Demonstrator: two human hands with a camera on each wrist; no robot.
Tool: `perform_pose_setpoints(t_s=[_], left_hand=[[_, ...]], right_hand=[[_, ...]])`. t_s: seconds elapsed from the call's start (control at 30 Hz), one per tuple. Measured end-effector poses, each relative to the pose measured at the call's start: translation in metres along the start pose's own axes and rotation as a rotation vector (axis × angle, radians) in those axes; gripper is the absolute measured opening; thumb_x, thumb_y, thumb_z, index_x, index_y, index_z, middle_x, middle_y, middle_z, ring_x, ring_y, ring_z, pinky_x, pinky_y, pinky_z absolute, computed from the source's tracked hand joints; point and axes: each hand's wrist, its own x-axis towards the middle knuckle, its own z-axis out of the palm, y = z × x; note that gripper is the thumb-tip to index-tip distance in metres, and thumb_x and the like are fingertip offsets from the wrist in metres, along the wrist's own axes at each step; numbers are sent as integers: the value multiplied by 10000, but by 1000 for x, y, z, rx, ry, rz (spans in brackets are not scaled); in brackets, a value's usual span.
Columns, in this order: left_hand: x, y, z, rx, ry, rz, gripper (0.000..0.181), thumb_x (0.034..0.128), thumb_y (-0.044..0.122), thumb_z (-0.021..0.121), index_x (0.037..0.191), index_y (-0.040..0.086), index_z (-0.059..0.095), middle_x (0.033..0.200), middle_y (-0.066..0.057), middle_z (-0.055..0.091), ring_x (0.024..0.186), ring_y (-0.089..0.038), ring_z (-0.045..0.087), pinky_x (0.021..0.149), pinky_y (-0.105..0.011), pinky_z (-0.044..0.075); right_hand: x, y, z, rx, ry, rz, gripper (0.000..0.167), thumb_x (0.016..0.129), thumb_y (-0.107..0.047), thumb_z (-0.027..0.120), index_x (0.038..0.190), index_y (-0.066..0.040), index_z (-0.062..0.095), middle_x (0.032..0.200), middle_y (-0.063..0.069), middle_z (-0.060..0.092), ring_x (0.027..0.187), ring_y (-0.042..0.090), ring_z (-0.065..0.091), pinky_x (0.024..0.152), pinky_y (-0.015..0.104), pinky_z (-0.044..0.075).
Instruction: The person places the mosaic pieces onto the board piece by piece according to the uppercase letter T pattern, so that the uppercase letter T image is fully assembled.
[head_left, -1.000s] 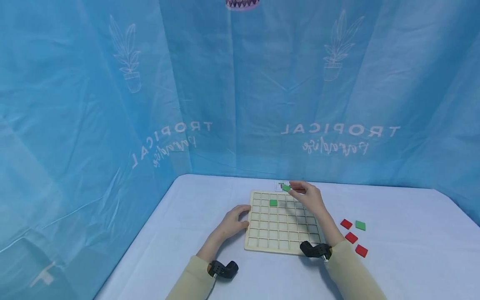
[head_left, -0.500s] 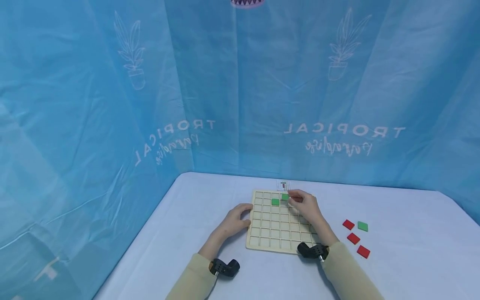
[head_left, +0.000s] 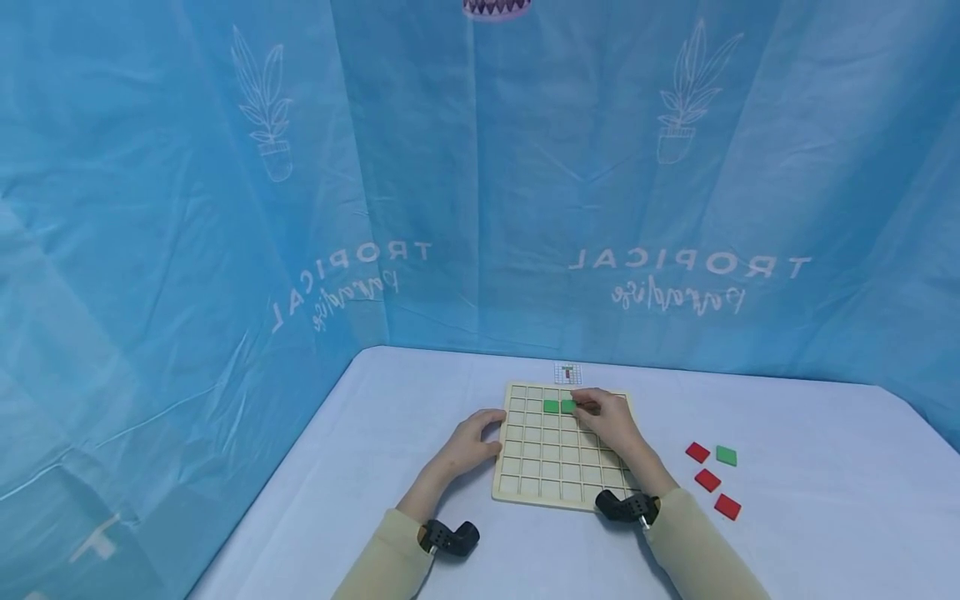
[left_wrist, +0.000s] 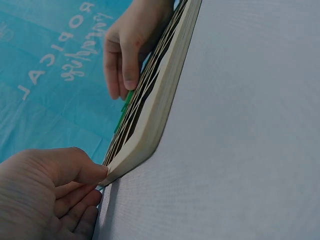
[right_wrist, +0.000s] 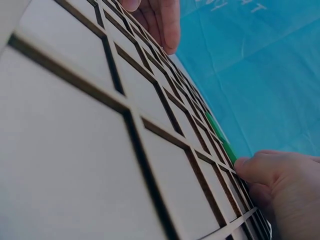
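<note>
A pale wooden grid board lies on the table. My left hand rests against its left edge, with the index fingertip and thumb touching the rim apart from each other. Over the board's upper rows, my right hand pinches a square green tile between thumb and fingers. That tile is level with a second green tile just left of it in a cell. In the right wrist view, the right thumb meets the end of a green strip; the fingers partly hide the held tile.
To the board's right lie a loose green tile and several red tiles. Behind the board is a small card printed with a grid and a coloured T shape. A blue curtain hangs behind the white table.
My right hand has brought the green tile down from above the board's back edge to beside the other green tile. The left hand stays at the left edge.
</note>
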Motion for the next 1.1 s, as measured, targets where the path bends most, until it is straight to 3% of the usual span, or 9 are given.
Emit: perform_pose_setpoints(t_s=[0.3,0.57,0.83,1.03,1.1], left_hand=[[0,1,1,6,3,-21,513,841,48,615,1340,18,494,1391,-126,454,1324,-283,365,1101,-436,297],[1,0,2,7,1,-27,522,840,42,612,1346,11,487,1393,-120,454,1326,-281,361,1104,-435,292],[0,0,0,3,2,-20,518,844,45,614,1344,7,486,1392,-122,454,1325,-279,364,1101,-428,298],[0,1,1,9,5,-23,514,845,46,616,1343,15,490,1391,-114,457,1325,-277,363,1102,-432,296],[0,2,1,13,6,-27,515,843,48,618,1342,17,492,1389,-113,460,1323,-277,366,1101,-433,299]], right_hand=[[-2,-3,-1,4,-1,3,329,845,-68,695,1166,-18,643,1049,106,666,925,234,640,813,361,547],[3,-20,-19,223,48,68,332,897,-156,657,1204,-35,623,1122,125,646,1014,257,613,860,384,530],[6,-32,-65,227,49,42,444,902,-269,650,1268,-30,575,1194,131,615,1077,267,588,882,343,521],[-5,-23,-114,87,92,25,507,907,-376,612,1288,-45,562,1212,137,606,1107,292,565,878,404,516],[-12,-18,-128,38,122,27,510,911,-384,602,1290,-45,561,1212,138,606,1102,292,565,862,367,529]])
